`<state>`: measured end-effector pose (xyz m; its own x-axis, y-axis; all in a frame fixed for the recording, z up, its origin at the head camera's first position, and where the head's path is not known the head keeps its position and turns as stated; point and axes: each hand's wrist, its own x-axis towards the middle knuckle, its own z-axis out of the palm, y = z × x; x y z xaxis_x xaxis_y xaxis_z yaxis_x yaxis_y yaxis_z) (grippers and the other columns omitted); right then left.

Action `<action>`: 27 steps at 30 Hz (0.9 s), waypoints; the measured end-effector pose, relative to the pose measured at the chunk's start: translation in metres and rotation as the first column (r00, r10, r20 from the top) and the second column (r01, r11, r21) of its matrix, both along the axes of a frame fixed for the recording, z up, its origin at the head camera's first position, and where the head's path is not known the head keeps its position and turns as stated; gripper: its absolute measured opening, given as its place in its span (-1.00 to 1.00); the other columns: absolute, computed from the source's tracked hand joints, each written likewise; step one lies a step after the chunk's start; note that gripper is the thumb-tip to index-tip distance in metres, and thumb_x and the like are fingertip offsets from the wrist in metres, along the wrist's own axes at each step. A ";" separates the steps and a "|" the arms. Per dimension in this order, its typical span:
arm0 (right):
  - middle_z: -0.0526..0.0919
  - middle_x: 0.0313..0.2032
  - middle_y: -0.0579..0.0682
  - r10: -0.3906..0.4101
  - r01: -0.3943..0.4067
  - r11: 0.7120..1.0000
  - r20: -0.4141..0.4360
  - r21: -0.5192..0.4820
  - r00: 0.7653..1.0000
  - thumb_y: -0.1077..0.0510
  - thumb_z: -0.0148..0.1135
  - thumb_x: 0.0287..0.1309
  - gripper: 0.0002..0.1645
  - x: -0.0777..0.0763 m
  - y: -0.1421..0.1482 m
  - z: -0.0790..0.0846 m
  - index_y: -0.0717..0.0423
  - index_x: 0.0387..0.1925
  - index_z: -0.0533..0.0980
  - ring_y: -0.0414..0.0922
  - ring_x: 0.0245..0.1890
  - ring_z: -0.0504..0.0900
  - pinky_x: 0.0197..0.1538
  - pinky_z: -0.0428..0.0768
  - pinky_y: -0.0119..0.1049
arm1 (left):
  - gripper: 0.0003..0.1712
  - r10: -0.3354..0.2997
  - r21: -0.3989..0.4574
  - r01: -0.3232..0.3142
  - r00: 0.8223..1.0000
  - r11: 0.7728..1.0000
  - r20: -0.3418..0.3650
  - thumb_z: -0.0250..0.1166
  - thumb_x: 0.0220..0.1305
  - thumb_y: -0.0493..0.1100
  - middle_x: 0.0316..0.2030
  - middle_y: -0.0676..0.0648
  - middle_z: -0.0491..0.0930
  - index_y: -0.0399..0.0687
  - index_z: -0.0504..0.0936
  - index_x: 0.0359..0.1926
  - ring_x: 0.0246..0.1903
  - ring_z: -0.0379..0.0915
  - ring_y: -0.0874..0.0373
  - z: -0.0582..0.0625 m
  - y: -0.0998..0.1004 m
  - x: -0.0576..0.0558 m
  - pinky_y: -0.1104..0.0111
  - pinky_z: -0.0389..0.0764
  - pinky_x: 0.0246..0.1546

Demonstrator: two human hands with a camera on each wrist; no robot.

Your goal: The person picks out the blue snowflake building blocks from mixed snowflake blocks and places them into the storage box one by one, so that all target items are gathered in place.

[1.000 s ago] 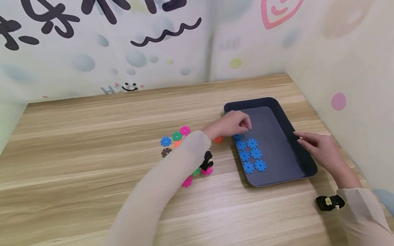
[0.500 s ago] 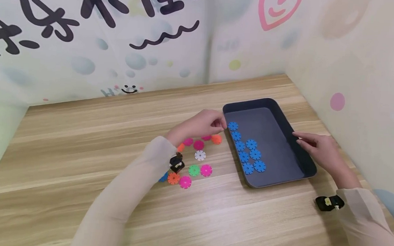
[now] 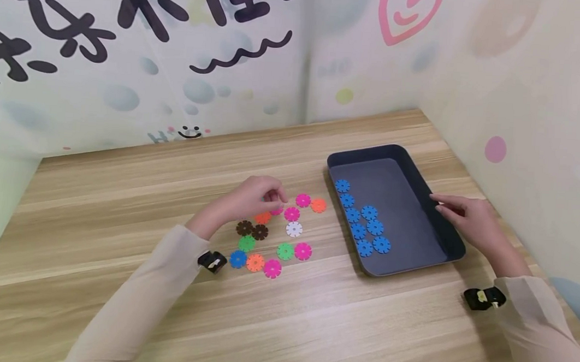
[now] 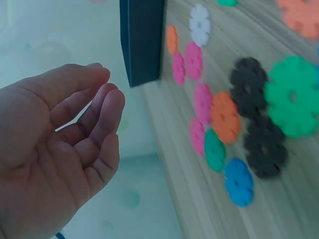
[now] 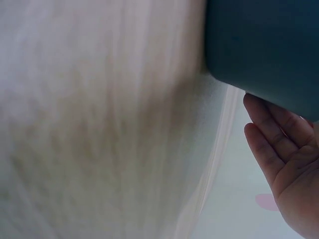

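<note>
My left hand (image 3: 257,198) is over the loose group of plastic snowflake discs, above a pink disc (image 3: 292,214) and an orange disc (image 3: 263,217). Its fingers are loosely bent, and the left wrist view shows nothing between thumb and fingertips. Beside the dark grey tray (image 3: 409,209), my right hand (image 3: 472,220) touches the right rim with nearly straight fingers. In the right wrist view several fingers (image 5: 269,132) lie along the tray's outer wall; the thumb is hidden there. Several blue discs (image 3: 358,230) lie flat along the tray's left side.
Near the left hand lie brown discs (image 3: 244,228), green discs (image 3: 285,251), a white disc (image 3: 294,229) and a blue disc (image 3: 238,259) on the wooden table (image 3: 121,205). A patterned wall (image 3: 255,91) borders the back, another wall (image 3: 542,161) the right.
My left hand has moved left from over the tray to the loose discs, uncovering blue discs at the tray's left edge. My right hand stays at the tray's rim.
</note>
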<state>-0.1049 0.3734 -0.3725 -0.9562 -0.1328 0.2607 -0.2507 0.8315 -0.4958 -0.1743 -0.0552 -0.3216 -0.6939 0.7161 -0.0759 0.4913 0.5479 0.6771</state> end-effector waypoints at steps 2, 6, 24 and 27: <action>0.61 -0.20 0.28 -0.001 0.001 1.000 0.001 0.003 1.000 0.32 0.22 0.09 -0.70 0.000 0.000 0.001 0.29 -0.09 0.57 -0.75 -0.33 0.26 -0.36 0.30 -0.76 | -0.89 0.016 0.012 -0.016 1.000 1.000 0.006 0.20 0.19 -0.33 -0.37 -0.05 0.54 -0.29 0.57 -0.26 -0.35 0.43 0.15 -0.003 -0.011 0.003 0.38 0.50 -0.28; 0.61 -0.19 0.29 -0.005 0.005 1.000 0.002 0.008 1.000 0.32 0.22 0.09 -0.70 0.001 -0.001 0.001 0.29 -0.09 0.57 -0.75 -0.34 0.26 -0.37 0.31 -0.75 | -0.89 0.040 0.035 -0.041 0.998 0.999 0.038 0.19 0.19 -0.35 -0.37 -0.07 0.53 -0.31 0.56 -0.25 -0.35 0.41 0.13 -0.010 -0.032 0.006 0.36 0.49 -0.27; 0.62 -0.21 0.27 -0.006 0.006 1.000 -0.003 0.023 1.000 0.31 0.22 0.09 -0.70 0.000 0.000 0.001 0.27 -0.09 0.58 -0.73 -0.35 0.27 -0.39 0.32 -0.72 | -0.64 0.176 -0.022 -0.175 0.968 0.984 0.176 0.32 0.05 -0.33 -0.28 -0.16 0.52 -0.36 0.49 -0.10 -0.25 0.44 0.04 -0.040 -0.087 -0.009 0.33 0.52 -0.21; 0.62 -0.21 0.27 -0.005 0.005 1.000 0.000 0.017 1.000 0.31 0.22 0.09 -0.70 0.000 0.000 0.001 0.27 -0.09 0.58 -0.73 -0.35 0.27 -0.38 0.32 -0.72 | -0.58 0.180 -0.035 -0.177 0.965 0.984 0.191 0.35 0.02 -0.32 -0.24 -0.18 0.50 -0.35 0.48 -0.07 -0.22 0.43 0.03 -0.042 -0.087 -0.011 0.31 0.51 -0.17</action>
